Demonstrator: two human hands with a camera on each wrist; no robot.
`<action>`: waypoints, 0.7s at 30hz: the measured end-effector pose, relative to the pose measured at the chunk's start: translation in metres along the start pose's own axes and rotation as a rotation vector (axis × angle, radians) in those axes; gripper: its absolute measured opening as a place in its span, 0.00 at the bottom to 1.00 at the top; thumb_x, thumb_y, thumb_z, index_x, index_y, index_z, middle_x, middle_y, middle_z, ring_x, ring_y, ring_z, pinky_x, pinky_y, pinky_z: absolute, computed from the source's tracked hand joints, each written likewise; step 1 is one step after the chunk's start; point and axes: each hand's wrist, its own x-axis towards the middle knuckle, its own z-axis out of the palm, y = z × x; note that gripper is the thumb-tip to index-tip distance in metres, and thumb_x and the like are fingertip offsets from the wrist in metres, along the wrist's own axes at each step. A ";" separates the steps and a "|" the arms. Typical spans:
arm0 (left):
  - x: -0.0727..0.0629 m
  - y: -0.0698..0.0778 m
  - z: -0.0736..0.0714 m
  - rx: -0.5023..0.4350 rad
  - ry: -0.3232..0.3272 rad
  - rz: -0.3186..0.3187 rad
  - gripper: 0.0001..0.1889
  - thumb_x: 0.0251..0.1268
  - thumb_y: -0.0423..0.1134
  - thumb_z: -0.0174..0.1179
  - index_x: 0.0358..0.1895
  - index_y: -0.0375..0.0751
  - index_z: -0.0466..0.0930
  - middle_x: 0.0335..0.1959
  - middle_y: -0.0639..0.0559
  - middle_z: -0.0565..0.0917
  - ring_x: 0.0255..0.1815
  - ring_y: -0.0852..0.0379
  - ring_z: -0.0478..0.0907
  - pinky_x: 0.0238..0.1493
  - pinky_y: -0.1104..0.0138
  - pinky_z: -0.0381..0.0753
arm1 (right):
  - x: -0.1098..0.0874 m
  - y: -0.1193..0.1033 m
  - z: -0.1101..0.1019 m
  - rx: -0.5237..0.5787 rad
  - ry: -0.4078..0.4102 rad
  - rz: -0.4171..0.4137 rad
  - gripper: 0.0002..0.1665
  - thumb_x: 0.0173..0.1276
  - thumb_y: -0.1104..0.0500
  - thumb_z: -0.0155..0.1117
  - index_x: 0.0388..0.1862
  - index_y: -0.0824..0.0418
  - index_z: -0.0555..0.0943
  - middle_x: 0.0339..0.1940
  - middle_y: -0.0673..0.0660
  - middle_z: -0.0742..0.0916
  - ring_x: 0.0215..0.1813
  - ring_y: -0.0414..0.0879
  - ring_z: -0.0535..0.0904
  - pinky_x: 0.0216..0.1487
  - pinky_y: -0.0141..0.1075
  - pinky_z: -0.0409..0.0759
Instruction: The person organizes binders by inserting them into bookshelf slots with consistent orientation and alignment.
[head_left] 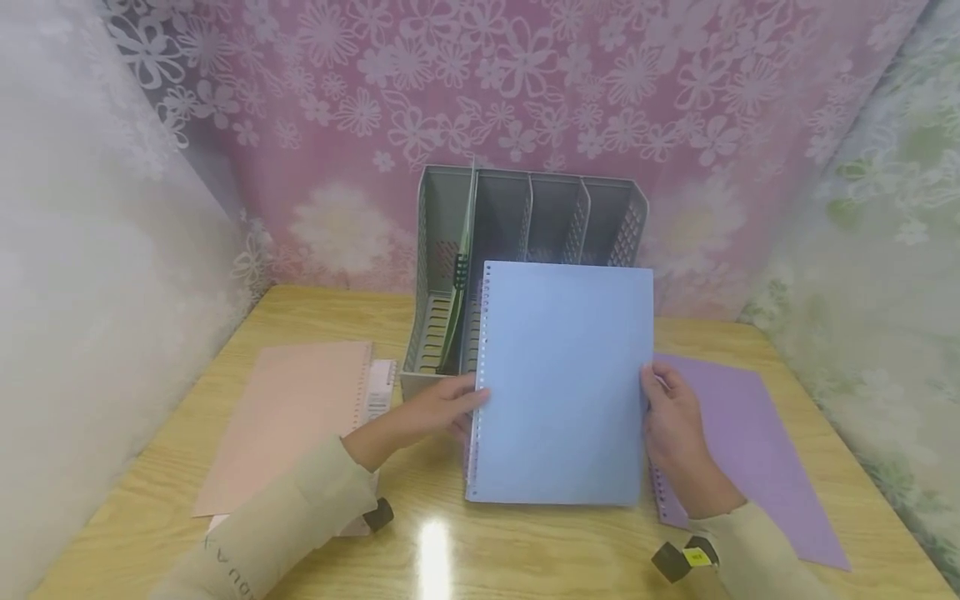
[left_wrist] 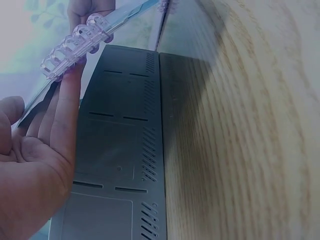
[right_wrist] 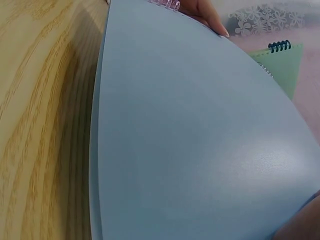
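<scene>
A light blue spiral-bound notebook [head_left: 566, 383] is held up facing me, in front of the file organizer. My left hand [head_left: 442, 408] grips its punched left edge, thumb on the front cover and fingers behind. In the left wrist view, clear pinkish binding rings [left_wrist: 75, 47] show beside the fingers of that hand [left_wrist: 40, 150]. At the opposite edge my right hand [head_left: 675, 417] pinches the notebook. Only a bit of the right hand [right_wrist: 302, 222] enters the right wrist view, where the blue cover [right_wrist: 175, 125] fills most of the picture.
Behind stands a grey file organizer [head_left: 502, 179] with several slots; a green notebook [head_left: 459, 292] leans upright in its left slot. A pink notebook [head_left: 300, 417] lies over another notebook [head_left: 380, 392] on the left. On the right lies a purple notebook [head_left: 735, 442]. Floral curtains [head_left: 525, 75] surround the table.
</scene>
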 end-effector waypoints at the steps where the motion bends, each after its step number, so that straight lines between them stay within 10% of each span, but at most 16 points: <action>1: 0.000 0.000 0.000 -0.002 -0.005 0.005 0.25 0.78 0.49 0.45 0.70 0.40 0.63 0.48 0.39 0.84 0.40 0.48 0.85 0.41 0.57 0.86 | 0.000 0.000 0.000 -0.004 -0.003 0.001 0.06 0.77 0.52 0.50 0.41 0.52 0.73 0.43 0.43 0.76 0.47 0.35 0.68 0.48 0.22 0.72; 15: 0.000 0.004 0.000 -0.007 -0.022 0.048 0.25 0.78 0.46 0.47 0.72 0.40 0.61 0.52 0.39 0.83 0.45 0.47 0.85 0.43 0.57 0.86 | -0.004 -0.005 0.002 -0.018 0.002 0.006 0.07 0.78 0.53 0.49 0.43 0.54 0.71 0.45 0.44 0.74 0.50 0.34 0.67 0.51 0.21 0.70; 21: -0.004 0.007 0.001 -0.005 -0.025 0.084 0.25 0.78 0.45 0.47 0.72 0.40 0.61 0.54 0.37 0.82 0.47 0.46 0.84 0.43 0.56 0.86 | -0.006 -0.005 0.004 -0.020 0.003 0.010 0.07 0.78 0.52 0.50 0.41 0.54 0.70 0.36 0.43 0.73 0.34 0.33 0.65 0.36 0.22 0.68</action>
